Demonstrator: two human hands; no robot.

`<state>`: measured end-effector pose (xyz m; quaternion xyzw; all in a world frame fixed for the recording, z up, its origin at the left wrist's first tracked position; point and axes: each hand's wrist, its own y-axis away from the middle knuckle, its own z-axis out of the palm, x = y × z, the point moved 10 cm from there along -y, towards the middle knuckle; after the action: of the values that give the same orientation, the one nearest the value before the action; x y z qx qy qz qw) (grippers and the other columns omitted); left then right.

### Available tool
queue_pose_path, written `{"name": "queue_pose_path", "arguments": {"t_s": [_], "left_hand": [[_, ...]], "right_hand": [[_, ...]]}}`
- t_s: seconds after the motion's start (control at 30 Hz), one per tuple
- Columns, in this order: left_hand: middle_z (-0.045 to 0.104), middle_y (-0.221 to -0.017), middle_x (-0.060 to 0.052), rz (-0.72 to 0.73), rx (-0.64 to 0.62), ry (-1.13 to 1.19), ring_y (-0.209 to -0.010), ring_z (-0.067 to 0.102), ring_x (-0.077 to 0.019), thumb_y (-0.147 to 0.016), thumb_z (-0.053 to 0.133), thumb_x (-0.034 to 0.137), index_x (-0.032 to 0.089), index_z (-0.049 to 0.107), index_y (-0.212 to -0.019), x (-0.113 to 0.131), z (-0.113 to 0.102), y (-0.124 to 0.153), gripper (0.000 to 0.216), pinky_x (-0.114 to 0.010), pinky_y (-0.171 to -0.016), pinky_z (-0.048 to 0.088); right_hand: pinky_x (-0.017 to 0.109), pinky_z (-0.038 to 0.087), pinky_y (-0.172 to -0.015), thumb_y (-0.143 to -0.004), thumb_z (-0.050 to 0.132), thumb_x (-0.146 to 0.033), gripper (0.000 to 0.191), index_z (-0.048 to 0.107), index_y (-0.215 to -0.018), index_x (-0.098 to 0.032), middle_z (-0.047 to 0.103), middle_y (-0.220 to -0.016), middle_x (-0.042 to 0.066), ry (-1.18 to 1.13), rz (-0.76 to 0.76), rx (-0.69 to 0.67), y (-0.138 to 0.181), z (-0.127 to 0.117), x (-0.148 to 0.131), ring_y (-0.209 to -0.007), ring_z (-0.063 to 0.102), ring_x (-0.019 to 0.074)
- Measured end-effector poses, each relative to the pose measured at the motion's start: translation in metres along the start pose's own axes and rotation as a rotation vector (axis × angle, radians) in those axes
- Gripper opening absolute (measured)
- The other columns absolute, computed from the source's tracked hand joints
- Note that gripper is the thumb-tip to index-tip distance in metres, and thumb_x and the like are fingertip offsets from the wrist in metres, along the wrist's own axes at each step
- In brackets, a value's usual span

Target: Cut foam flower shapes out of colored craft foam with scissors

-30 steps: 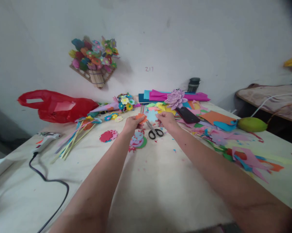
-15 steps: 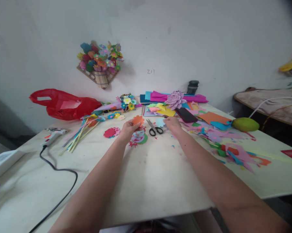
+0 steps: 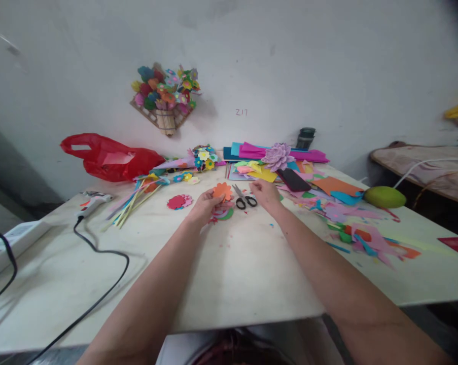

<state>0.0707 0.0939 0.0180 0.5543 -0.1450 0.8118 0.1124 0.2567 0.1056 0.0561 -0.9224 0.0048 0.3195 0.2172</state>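
Observation:
My left hand (image 3: pixel 205 205) pinches an orange paper flower cut-out (image 3: pixel 222 191) and holds it just above a small stack of cut paper flowers (image 3: pixel 224 212) on the table. My right hand (image 3: pixel 266 193) hovers right of black-handled scissors (image 3: pixel 243 198) that lie between the hands; its fingers are curled, and I cannot make out whether anything is in them. A red and pink flower cut-out (image 3: pixel 179 202) lies to the left of my left hand.
A glue gun (image 3: pixel 93 202) with a black cable (image 3: pixel 99 263) lies at left, beside paper flowers on sticks (image 3: pixel 137 195) and a red plastic bag (image 3: pixel 109 158). Coloured sheets (image 3: pixel 274 152), a black phone (image 3: pixel 292 179), scraps (image 3: pixel 365 235) and a green mango (image 3: pixel 384 196) crowd the right.
The view has pulled back and shifted. My right hand let go of the light-blue piece it was near and drew in beside the scissors. My left hand keeps the orange flower.

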Motion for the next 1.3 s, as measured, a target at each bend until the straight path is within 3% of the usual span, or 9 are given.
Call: {"name": "queue_pose_path", "arguments": {"t_s": [0.13,0.2,0.37,0.57,0.67,0.83,1.03,1.17,1.3], "left_hand": [[0.072,-0.084,-0.011,-0.066,-0.053,-0.042,-0.064,0.070,-0.0200,-0.059,0.080,0.024,0.012,0.057,-0.099,-0.006,0.009,0.003,0.047,-0.028,-0.064,0.055],[0.072,-0.084,-0.011,-0.096,-0.070,-0.070,-0.063,0.070,-0.0203,-0.059,0.080,0.025,0.013,0.055,-0.100,-0.010,0.013,0.005,0.049,-0.029,-0.062,0.055],[0.071,-0.079,-0.008,-0.101,-0.067,-0.132,-0.061,0.069,-0.0209,-0.057,0.082,0.033,0.017,0.053,-0.092,-0.013,0.010,0.006,0.048,-0.029,-0.058,0.054],[0.062,-0.057,-0.001,0.080,0.151,-0.208,-0.049,0.060,-0.0117,-0.053,0.081,0.045,0.015,0.056,-0.064,0.007,-0.011,0.005,0.041,-0.022,-0.051,0.048],[0.060,-0.055,0.000,0.109,0.208,-0.252,-0.049,0.057,-0.0110,-0.051,0.081,0.046,0.014,0.060,-0.063,0.011,-0.013,0.005,0.040,-0.023,-0.051,0.046],[0.065,-0.062,-0.003,0.110,0.187,-0.242,-0.052,0.057,-0.0114,-0.052,0.081,0.048,0.014,0.067,-0.071,0.013,-0.009,0.008,0.041,-0.023,-0.053,0.046],[0.061,-0.055,0.000,0.156,0.238,-0.271,-0.049,0.052,-0.0091,-0.051,0.082,0.043,0.014,0.064,-0.063,0.017,-0.015,0.009,0.036,-0.021,-0.049,0.041],[0.058,-0.054,0.000,0.134,0.281,-0.245,-0.048,0.053,-0.0100,-0.057,0.077,0.049,0.014,0.061,-0.063,0.012,-0.018,0.009,0.039,-0.021,-0.048,0.042],[0.061,-0.056,-0.003,0.032,0.192,-0.197,-0.048,0.057,-0.0125,-0.058,0.075,0.052,0.014,0.060,-0.064,0.000,-0.009,0.008,0.042,-0.023,-0.048,0.044]], "right_hand": [[0.023,0.044,-0.060,-0.084,0.048,-0.045,0.034,0.064,-0.077,-0.016,0.067,-0.072,0.004,-0.502,-0.058,-0.241,0.011,0.032,-0.035,-0.063,0.061,0.0138],[0.022,0.042,-0.055,-0.079,0.054,-0.047,0.034,0.062,-0.071,-0.015,0.062,-0.062,0.001,-0.604,-0.062,-0.317,0.019,0.042,-0.046,-0.056,0.056,0.0121],[0.021,0.035,-0.047,-0.069,0.063,-0.032,0.020,0.057,-0.059,-0.016,0.050,-0.050,-0.005,-0.544,-0.044,-0.201,0.021,0.036,-0.046,-0.047,0.045,0.0090],[0.021,0.042,-0.049,-0.070,0.064,-0.031,0.018,0.059,-0.060,-0.016,0.053,-0.049,-0.004,-0.574,0.007,-0.214,0.020,0.044,-0.039,-0.045,0.050,0.0100],[0.021,0.044,-0.048,-0.069,0.066,-0.031,0.018,0.059,-0.060,-0.017,0.054,-0.049,-0.003,-0.596,0.001,-0.218,0.020,0.047,-0.039,-0.044,0.052,0.0099],[0.019,0.039,-0.041,-0.069,0.068,-0.030,0.019,0.058,-0.061,-0.016,0.056,-0.048,-0.002,-0.671,0.067,-0.270,0.026,0.047,-0.039,-0.041,0.050,0.0089],[0.015,0.033,-0.036,-0.072,0.064,-0.024,0.015,0.058,-0.064,-0.014,0.057,-0.046,0.000,-0.750,0.132,-0.434,0.036,0.055,-0.041,-0.038,0.048,0.0068],[0.015,0.034,-0.036,-0.072,0.066,-0.024,0.011,0.062,-0.072,-0.013,0.058,-0.047,-0.001,-0.799,0.136,-0.372,0.033,0.052,-0.039,-0.038,0.048,0.0067],[0.016,0.035,-0.037,-0.072,0.066,-0.025,0.012,0.062,-0.069,-0.014,0.058,-0.048,-0.002,-0.845,0.138,-0.293,0.030,0.047,-0.042,-0.038,0.049,0.0068]]}}
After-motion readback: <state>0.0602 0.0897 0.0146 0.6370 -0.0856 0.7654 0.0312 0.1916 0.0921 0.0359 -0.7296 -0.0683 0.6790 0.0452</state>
